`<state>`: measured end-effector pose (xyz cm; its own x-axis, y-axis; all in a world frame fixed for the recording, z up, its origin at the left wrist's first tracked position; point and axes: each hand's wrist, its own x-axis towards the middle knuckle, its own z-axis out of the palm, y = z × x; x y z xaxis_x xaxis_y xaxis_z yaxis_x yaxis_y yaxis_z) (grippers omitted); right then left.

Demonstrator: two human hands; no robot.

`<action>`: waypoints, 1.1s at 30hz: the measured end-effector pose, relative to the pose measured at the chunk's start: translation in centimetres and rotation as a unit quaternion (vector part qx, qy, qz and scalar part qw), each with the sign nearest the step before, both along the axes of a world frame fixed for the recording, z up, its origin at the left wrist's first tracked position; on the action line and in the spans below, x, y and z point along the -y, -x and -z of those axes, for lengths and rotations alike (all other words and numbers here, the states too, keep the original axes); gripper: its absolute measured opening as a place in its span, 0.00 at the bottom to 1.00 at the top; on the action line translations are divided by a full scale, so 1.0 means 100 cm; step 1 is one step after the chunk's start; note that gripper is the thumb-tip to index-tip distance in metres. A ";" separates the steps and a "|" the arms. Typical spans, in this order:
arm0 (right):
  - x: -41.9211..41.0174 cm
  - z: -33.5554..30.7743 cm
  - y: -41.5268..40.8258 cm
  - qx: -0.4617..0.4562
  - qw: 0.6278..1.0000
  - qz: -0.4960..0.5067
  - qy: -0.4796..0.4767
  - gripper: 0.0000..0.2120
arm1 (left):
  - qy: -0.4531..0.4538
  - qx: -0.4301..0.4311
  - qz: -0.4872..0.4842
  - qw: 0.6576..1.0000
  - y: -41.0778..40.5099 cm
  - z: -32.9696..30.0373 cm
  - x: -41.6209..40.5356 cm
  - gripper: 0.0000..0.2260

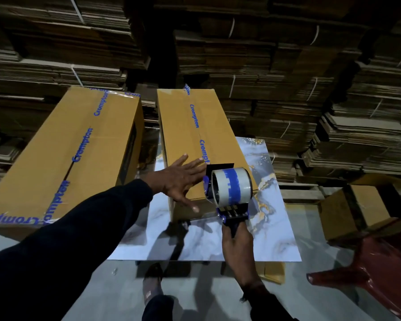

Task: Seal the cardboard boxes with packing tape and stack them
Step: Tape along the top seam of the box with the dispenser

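Now: left hand [180, 179] flat, fingers spread, pressing the near end of the box [195, 144] on the marble-patterned table [273, 228]. Right hand [237, 242] grips the tape gun [229, 193] handle at the box's near edge. Second taped box [72, 147] just left, apart.

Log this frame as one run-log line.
left hand: flat on box | right hand: grips tape dispenser at near end | second box: taped

Marble-patterned table top [259, 237] on a grey concrete floor [116, 286], a long tape-sealed cardboard box [195, 135] lying lengthwise on it, a second sealed box [63, 154] just beside the table's left edge
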<state>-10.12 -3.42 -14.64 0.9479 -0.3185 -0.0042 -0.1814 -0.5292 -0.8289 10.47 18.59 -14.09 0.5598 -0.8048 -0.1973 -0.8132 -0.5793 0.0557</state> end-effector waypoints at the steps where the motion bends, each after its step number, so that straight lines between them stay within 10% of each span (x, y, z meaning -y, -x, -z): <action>1: 0.001 0.001 -0.001 -0.014 1.000 0.005 -0.009 0.07 | -0.009 -0.001 -0.007 1.000 0.001 0.000 0.005 0.55; 17: 0.010 0.000 -0.051 -0.151 0.967 0.033 -0.203 0.12 | 0.043 0.021 -0.064 0.997 -0.007 0.004 0.025 0.45; 33: 0.017 0.024 -0.062 -0.092 0.988 0.025 -0.120 0.12 | 0.024 0.007 -0.120 0.992 -0.009 0.002 0.038 0.40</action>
<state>-3.90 -5.15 -17.02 0.9073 -0.3341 -0.2554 -0.3611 -0.3074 -0.8804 11.39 14.80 -14.28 0.7386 -0.6568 -0.1517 -0.6536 -0.7529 0.0774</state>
